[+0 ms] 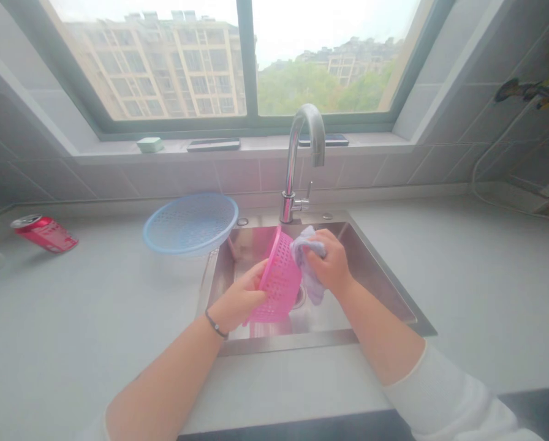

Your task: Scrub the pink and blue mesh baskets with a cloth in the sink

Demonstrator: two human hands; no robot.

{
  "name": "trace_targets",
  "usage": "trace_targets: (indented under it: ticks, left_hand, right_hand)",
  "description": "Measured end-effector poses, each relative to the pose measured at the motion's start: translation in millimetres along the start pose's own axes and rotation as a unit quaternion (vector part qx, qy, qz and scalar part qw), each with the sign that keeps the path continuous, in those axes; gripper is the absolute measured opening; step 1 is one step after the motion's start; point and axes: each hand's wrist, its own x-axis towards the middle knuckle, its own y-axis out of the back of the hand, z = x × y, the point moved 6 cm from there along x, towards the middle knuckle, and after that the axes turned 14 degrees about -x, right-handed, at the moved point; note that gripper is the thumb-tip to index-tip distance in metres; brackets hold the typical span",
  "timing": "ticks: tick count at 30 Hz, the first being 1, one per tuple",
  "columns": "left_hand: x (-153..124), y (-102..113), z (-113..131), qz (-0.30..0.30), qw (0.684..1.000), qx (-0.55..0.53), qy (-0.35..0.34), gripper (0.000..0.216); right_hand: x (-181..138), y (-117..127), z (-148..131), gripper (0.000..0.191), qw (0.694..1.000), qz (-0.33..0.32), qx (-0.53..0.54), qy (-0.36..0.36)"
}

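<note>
"How are the arms placed?"

"Both reach forward over the sink [378, 278]. The left forearm slants in from the lower left, a dark bracelet [216, 323] at its wrist; the right comes from the lower right, bare below a white sleeve [453, 392]."

"And each grip?"

"The left hand [243, 298] is closed on the rim of a pink perforated plastic basket [281, 285], some of its fingers hidden behind the wall. The right hand [330, 257] is curled tightly round a bunched pale lavender cloth [312, 272], held against the basket's outer side."

"Where is the basket exactly?"

"Within the sink's outline, tipped on its side, mouth facing left. I can't tell whether its lower edge touches the metal."

"Other containers?"

"A light-blue mesh colander [192, 228], tilted, by the sink's back left corner. Farther left, a red drinks can [47, 234] leans over on the desk [118, 331]."
</note>
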Motion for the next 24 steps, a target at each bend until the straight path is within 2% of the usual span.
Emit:
trace_targets:
  ticks: [2,3,4,5,7,9,11,12,13,15,17,19,21,24]
  left_hand:
    - [2,0,-3,-0.009,1.0,0.016,-0.004,0.067]
    - [2,-1,-3,-0.018,0.999,0.028,-0.011,0.066]
    - [2,-2,-2,-0.028,0.999,0.041,-0.018,0.065]
    - [1,-4,-1,-0.041,0.997,0.057,-0.02,0.066]
    - [-3,-9,0,-0.065,0.994,0.091,-0.011,0.07]
    - [-7,-14,-1,-0.09,0.989,0.113,0.014,0.075]
    - [-11,-19,-3,-0.105,0.988,0.112,0.035,0.078]
    - [-12,-20,-3,-0.107,0.988,0.104,0.04,0.079]
    - [-12,-21,-4,-0.105,0.989,0.095,0.041,0.081]
    - [-10,-19,-3,-0.089,0.992,0.08,0.028,0.083]
    - [-8,-14,1,-0.067,0.995,0.076,0.0,0.08]
    - [-8,-12,5,-0.064,0.995,0.073,-0.017,0.078]
    - [-9,-14,6,-0.082,0.995,0.064,-0.007,0.08]
    - [-13,-18,3,-0.094,0.994,0.045,0.031,0.078]
  right_hand:
    - [-16,-10,-40,0.016,0.979,-0.048,0.0,0.2]
    - [-25,-13,-54,0.015,0.96,-0.06,0.001,0.272]
    - [-30,-14,-61,0.015,0.947,-0.066,-0.004,0.314]
    - [-31,-15,-62,0.015,0.944,-0.065,-0.01,0.323]
    - [-18,-11,-46,0.016,0.967,-0.049,-0.035,0.246]
    - [-1,-3,-19,0.017,0.992,-0.025,-0.066,0.105]
    - [8,5,-2,0.019,0.996,-0.016,-0.087,0.016]
    - [9,8,-2,0.019,0.996,-0.017,-0.088,0.01]
    - [8,10,-9,0.018,0.996,-0.019,-0.082,0.033]
    - [-1,11,-36,0.015,0.988,-0.019,-0.062,0.141]
    - [-17,10,-68,0.013,0.958,-0.023,-0.056,0.279]
    - [-27,8,-83,0.014,0.935,-0.034,-0.06,0.349]
    - [-21,9,-75,0.014,0.95,-0.028,-0.053,0.308]
    - [1,15,-30,0.019,0.993,0.003,-0.045,0.107]
